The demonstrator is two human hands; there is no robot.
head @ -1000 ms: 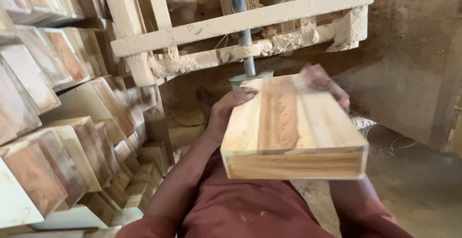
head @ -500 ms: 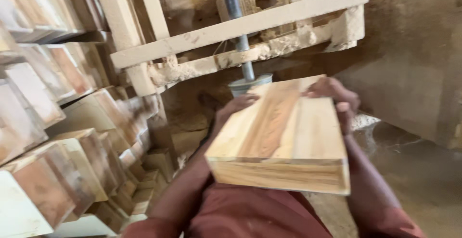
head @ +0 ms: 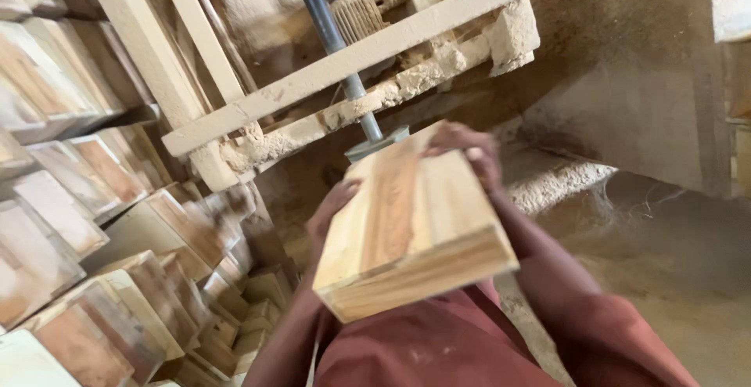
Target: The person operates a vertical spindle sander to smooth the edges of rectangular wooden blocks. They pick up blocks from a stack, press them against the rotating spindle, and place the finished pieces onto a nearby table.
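Wooden block (head: 411, 223): centre of the frame, thick pale slab with a reddish-brown stripe down its top face; held in the air, near end tilted toward the camera, end grain facing the lens.
Left hand (head: 332, 211): on the block's left edge, mid frame; fingers wrap under the edge and grip it, but most of the hand is hidden behind the wood.
Right hand (head: 469, 152): on the block's far right corner, just above centre; fingers curl over the top edge, clamped on the wood; palm is hidden.
Forearms: run down to the bottom edge; dark red sleeves (head: 610, 332) are cut off there.
Stacked blocks (head: 117, 277): left side and lower left of the frame, many like pieces piled in leaning rows; blurred, edges hard to separate, stack cut off at the left edge.
Wooden frame (head: 352, 62): upper centre, pale slats caked with sawdust.
Grey pipe (head: 332, 39): crosses the frame upright; its foot disappears behind the block.
Floor (head: 673, 262): right side, covered with sawdust.
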